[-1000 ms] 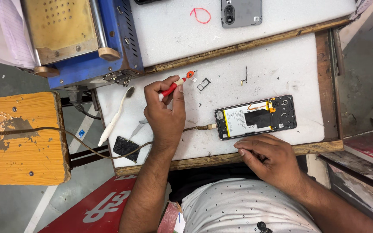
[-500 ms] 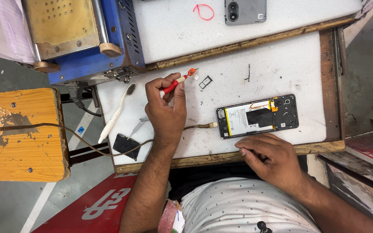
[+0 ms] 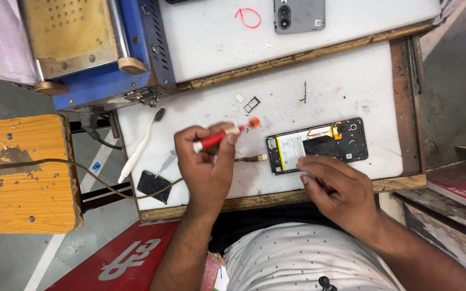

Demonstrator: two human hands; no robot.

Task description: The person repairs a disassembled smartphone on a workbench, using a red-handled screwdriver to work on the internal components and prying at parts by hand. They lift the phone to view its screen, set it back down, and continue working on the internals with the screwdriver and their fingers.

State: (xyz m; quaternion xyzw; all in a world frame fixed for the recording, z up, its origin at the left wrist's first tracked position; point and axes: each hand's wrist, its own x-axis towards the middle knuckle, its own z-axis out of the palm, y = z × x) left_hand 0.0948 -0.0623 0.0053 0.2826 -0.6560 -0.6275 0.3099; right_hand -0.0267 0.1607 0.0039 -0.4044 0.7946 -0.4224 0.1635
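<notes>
Gripping a red screwdriver (image 3: 219, 138) in the closed left hand (image 3: 205, 167), tip toward the opened phone (image 3: 316, 146). Resting the right hand (image 3: 336, 187) on the phone's near edge, fingers bent; grip not clear. Lying left: brush (image 3: 141, 145), black pad (image 3: 153, 185).

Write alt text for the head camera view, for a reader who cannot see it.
Seen from above, a person's left hand holds a red screwdriver over a white worktop, while the right hand rests at the near edge of an opened phone with its battery showing. A white brush, a small card tray and a blue machine lie nearby.
</notes>
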